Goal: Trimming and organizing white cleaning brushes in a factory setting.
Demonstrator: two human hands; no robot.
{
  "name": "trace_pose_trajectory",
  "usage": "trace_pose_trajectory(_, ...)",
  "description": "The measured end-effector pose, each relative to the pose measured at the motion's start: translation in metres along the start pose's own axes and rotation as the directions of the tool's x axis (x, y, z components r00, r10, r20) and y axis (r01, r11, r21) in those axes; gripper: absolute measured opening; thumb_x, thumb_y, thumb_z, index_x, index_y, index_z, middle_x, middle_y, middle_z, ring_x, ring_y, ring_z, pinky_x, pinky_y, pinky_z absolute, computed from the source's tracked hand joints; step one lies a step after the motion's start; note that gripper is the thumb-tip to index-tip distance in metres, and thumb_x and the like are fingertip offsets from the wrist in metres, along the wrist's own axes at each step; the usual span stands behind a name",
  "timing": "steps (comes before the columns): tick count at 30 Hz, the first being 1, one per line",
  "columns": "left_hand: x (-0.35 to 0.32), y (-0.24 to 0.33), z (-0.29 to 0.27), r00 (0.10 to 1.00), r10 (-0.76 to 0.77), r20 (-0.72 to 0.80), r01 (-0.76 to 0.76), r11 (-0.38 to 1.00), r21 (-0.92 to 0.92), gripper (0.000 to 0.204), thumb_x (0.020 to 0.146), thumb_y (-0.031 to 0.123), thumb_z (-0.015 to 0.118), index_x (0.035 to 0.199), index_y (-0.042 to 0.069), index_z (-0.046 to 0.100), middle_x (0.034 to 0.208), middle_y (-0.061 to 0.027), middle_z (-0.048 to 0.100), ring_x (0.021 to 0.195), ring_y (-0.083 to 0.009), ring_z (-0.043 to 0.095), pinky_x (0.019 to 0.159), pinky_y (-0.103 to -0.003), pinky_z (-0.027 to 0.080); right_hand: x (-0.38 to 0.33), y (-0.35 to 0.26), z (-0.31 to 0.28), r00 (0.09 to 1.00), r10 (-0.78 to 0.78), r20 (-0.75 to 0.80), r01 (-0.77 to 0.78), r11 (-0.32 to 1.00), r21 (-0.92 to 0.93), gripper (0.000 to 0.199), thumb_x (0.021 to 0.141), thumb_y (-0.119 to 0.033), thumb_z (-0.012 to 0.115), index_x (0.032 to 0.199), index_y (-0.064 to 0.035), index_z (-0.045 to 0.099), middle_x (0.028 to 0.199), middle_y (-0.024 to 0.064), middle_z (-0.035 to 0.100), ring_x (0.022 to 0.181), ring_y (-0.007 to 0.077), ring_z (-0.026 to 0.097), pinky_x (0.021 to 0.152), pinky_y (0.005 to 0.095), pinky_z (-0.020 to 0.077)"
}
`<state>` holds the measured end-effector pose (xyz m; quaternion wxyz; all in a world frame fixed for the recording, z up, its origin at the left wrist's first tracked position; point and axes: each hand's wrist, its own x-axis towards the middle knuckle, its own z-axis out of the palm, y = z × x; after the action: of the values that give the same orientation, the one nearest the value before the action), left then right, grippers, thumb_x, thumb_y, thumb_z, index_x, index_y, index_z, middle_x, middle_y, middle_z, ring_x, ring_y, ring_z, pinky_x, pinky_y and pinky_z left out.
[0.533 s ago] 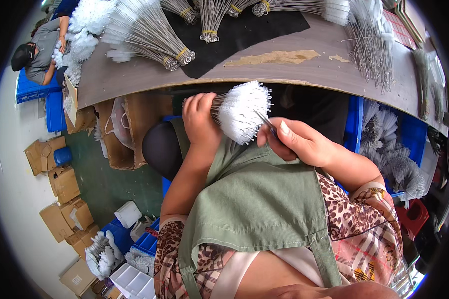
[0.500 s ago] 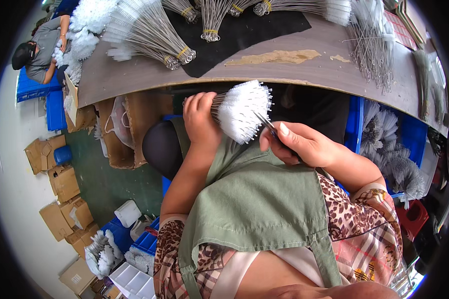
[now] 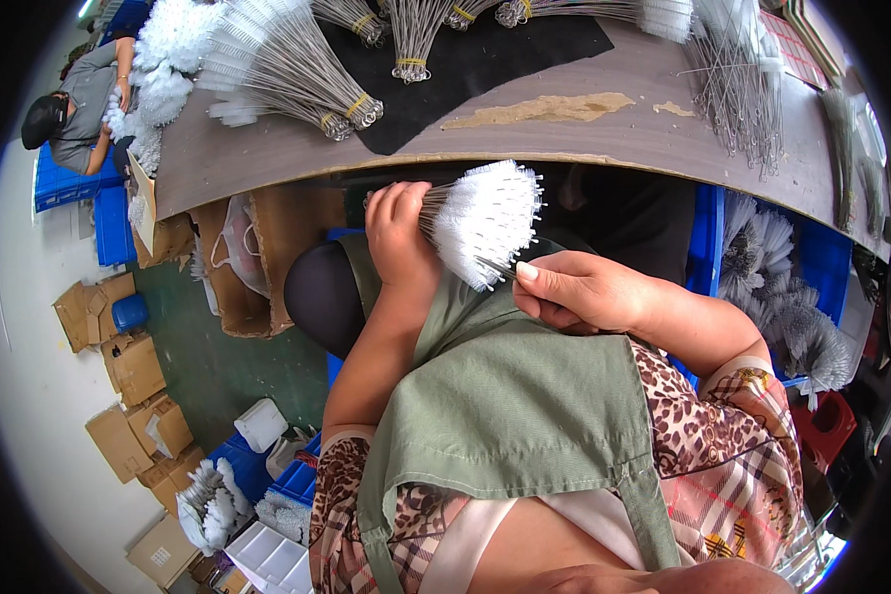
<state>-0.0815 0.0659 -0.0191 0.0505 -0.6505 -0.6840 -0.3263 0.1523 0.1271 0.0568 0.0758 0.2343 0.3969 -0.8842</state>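
My left hand (image 3: 402,226) is closed around the wire stems of a bundle of white-bristled brushes (image 3: 485,223). The bristle heads fan out to the right, with small wire tips showing on their face. From the right, my right hand (image 3: 584,289) pinches slim, dark pointed tweezers (image 3: 502,269) between thumb and fingers. Their tips touch the lower right edge of the bristles. Most of the tool is hidden inside the hand. Both hands are above my green apron (image 3: 525,416), just off the near edge of the table.
The brown table (image 3: 643,129) bears tied bundles of wire brushes (image 3: 317,84) on a black mat (image 3: 406,119), plus loose wire brushes (image 3: 738,99). A blue crate (image 3: 827,277) of brushes stands at right. Cardboard boxes (image 3: 134,366) line the left wall. A person (image 3: 84,109) works at far left.
My right hand has shifted slightly left and the tweezers have moved down to the lower edge of the bristles. Their tips were spread before. My left hand still grips the bundle.
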Motion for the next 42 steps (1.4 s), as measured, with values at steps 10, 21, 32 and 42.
trace_pose_trajectory(10,0.004,0.002,0.001,1.000,-0.006,0.004,0.006,1.000,0.020,0.031,0.064,0.005,0.066,0.095,0.004,0.062,0.093,-0.0144,0.063,0.090,-0.0341,0.058,0.083,-0.040,0.044,0.002,-0.006,-0.001,0.999,-0.026,-0.027,0.023,0.996,-0.091,0.049,0.098,-0.048,0.037,0.072,-0.0083,0.049,0.056,-0.0075,0.035,0.049,0.0035,0.030,0.044,0.0208,0.0248)
trace_pose_trajectory(21,0.001,0.001,0.001,1.000,-0.008,0.012,0.007,0.999,0.034,0.030,0.066,0.004,0.065,0.095,0.005,0.061,0.095,-0.0141,0.063,0.094,-0.0334,0.058,0.088,-0.042,0.042,0.004,-0.004,0.000,0.997,-0.065,-0.039,0.061,0.992,-0.115,0.048,0.099,-0.046,0.037,0.072,-0.0077,0.048,0.060,-0.0061,0.037,0.054,0.0051,0.031,0.049,0.0217,0.0288)
trace_pose_trajectory(32,0.009,0.021,-0.029,0.988,0.024,0.150,-0.046,0.989,0.142,0.023,0.075,0.006,0.056,0.096,0.006,0.064,0.098,-0.0094,0.062,0.101,-0.0330,0.053,0.100,-0.051,0.035,-0.019,-0.042,-0.027,0.827,-0.543,-0.148,0.121,0.427,-0.896,0.041,0.094,-0.036,0.049,0.100,0.0048,0.055,0.077,0.0219,0.058,0.074,0.0412,0.058,0.065,0.0407,0.0456)
trace_pose_trajectory(42,0.018,0.030,-0.042,0.962,0.077,0.261,-0.100,0.992,0.079,0.018,0.075,0.007,0.057,0.091,0.007,0.065,0.095,-0.0085,0.062,0.101,-0.0318,0.054,0.098,-0.047,0.038,-0.005,-0.046,-0.050,0.879,-0.474,0.057,0.151,0.162,-0.975,0.038,0.087,-0.032,0.059,0.106,0.0011,0.061,0.084,0.0202,0.065,0.077,0.0364,0.063,0.068,0.0410,0.0494)
